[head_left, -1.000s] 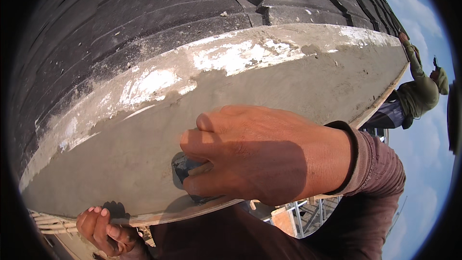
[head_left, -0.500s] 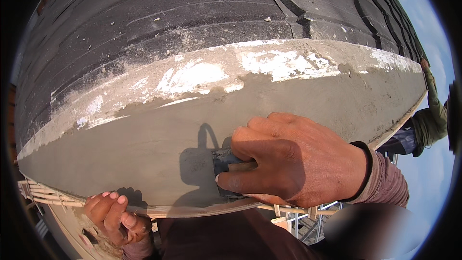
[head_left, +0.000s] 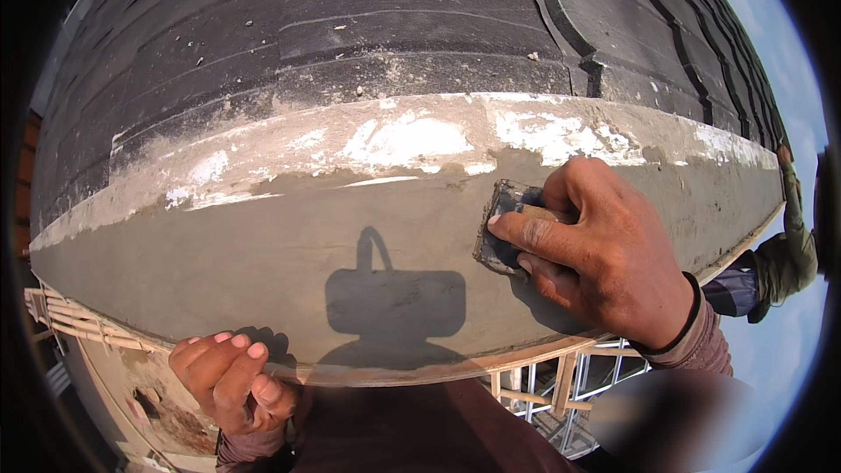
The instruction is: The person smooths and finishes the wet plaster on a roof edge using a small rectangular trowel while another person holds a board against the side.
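Note:
In my right hand (head_left: 604,254) is a small plastering float (head_left: 501,232) with a dark rectangular plate and what looks like a wooden grip. Its plate presses on the wet grey mortar (head_left: 263,271), just below the rough pale strip. My fingers and thumb wrap round the grip and partly hide it. Down at the wooden edge board (head_left: 394,377), my left hand (head_left: 232,385) has its fingers curled, their tips just above the board's line. Whether they grip anything is hidden. A sharp dark shadow falls on the mortar between my hands.
Dark roof tiles (head_left: 420,44) with scattered crumbs slope up beyond the pale, patchy strip (head_left: 412,136). At the right, another person (head_left: 780,263) reaches to the far end of the ledge. Below lies scaffolding (head_left: 561,385) of timber and metal poles; bamboo poles (head_left: 79,324) stick out at the left.
My right hand has moved the float up and to the right, from low on the mortar towards the pale strip. My left hand stays curled at the edge board. The view has shifted slightly.

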A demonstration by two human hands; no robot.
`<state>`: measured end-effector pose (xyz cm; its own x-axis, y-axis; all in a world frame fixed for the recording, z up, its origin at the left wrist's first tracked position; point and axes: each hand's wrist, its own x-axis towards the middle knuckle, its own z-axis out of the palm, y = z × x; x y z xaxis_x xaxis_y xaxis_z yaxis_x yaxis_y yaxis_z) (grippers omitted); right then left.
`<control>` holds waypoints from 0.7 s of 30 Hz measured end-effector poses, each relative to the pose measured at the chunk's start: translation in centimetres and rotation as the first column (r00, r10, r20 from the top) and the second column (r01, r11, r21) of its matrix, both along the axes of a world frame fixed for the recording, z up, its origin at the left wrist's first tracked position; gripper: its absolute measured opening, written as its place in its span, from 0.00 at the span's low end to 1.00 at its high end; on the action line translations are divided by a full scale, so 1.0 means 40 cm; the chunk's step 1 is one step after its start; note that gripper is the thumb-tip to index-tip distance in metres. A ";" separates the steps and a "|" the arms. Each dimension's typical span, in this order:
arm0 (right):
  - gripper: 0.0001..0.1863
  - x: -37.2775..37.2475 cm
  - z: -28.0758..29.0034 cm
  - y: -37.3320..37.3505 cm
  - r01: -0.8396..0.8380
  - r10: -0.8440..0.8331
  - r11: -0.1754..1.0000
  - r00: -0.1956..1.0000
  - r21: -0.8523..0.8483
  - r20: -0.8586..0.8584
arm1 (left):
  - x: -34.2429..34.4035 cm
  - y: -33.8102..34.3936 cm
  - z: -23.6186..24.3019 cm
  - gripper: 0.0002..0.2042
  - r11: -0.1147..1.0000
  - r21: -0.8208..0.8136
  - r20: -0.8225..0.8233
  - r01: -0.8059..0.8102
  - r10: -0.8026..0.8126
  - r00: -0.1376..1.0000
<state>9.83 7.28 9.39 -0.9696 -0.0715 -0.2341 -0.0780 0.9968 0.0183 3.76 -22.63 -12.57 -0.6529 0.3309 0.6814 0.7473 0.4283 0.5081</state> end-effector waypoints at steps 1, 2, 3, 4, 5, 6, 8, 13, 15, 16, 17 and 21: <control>0.25 -0.014 -0.017 -0.004 -0.003 0.004 0.999 0.999 0.037 -0.035 | 0.000 -0.001 0.002 0.12 1.000 -0.012 -0.012 0.004 -0.004 1.000; 0.26 -0.025 -0.042 -0.013 -0.059 0.059 0.997 0.998 -0.054 -0.016 | -0.003 -0.001 -0.001 0.13 1.000 -0.020 -0.027 0.015 -0.016 1.000; 0.27 -0.021 -0.041 -0.016 -0.064 0.066 0.995 0.998 -0.073 0.021 | -0.006 -0.002 -0.001 0.13 0.999 -0.031 -0.035 0.023 -0.024 0.999; 0.27 -0.013 -0.036 -0.021 -0.067 0.073 0.993 0.996 -0.092 0.058 | -0.008 -0.005 0.000 0.13 0.999 -0.042 -0.043 0.030 -0.032 0.999; 0.27 -0.013 -0.028 -0.025 -0.085 0.097 0.990 0.990 -0.114 0.102 | -0.004 -0.009 0.001 0.13 0.998 -0.056 -0.042 0.022 -0.024 0.999; 0.27 -0.007 -0.008 -0.020 -0.047 0.063 0.991 0.990 -0.128 0.125 | -0.002 -0.010 0.001 0.13 0.999 -0.050 -0.036 0.018 -0.020 0.999; 0.26 0.006 -0.015 -0.001 0.007 -0.006 1.000 1.000 -0.028 0.016 | -0.001 -0.012 0.001 0.14 0.999 -0.038 -0.027 0.021 -0.022 0.999; 0.24 -0.027 -0.063 -0.045 -0.013 0.013 0.989 1.000 -0.149 -0.002 | -0.013 -0.018 0.007 0.14 0.994 -0.059 -0.005 0.089 -0.090 0.996; 0.24 -0.020 -0.046 -0.057 -0.019 0.031 0.982 0.998 -0.186 0.061 | -0.013 -0.026 -0.002 0.12 0.995 -0.057 -0.002 0.076 -0.076 0.997; 0.25 -0.004 -0.025 -0.051 -0.008 0.021 0.988 0.996 -0.154 0.083 | -0.008 -0.033 -0.014 0.11 0.997 -0.049 -0.004 0.064 -0.064 0.998; 0.25 0.012 -0.007 -0.041 0.012 0.001 0.993 0.994 -0.115 0.108 | -0.001 -0.039 -0.020 0.10 0.997 -0.036 -0.003 0.061 -0.061 0.998; 0.27 -0.032 -0.040 -0.031 0.088 -0.084 0.995 0.994 0.054 -0.072 | -0.009 -0.039 -0.014 0.11 0.993 -0.031 0.002 0.114 -0.114 0.993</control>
<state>8.57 6.06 7.77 -0.9856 0.0239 -0.1673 0.0110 0.9969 0.0776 3.39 -24.18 -13.12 -0.6094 0.4246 0.6696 0.7924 0.3558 0.4955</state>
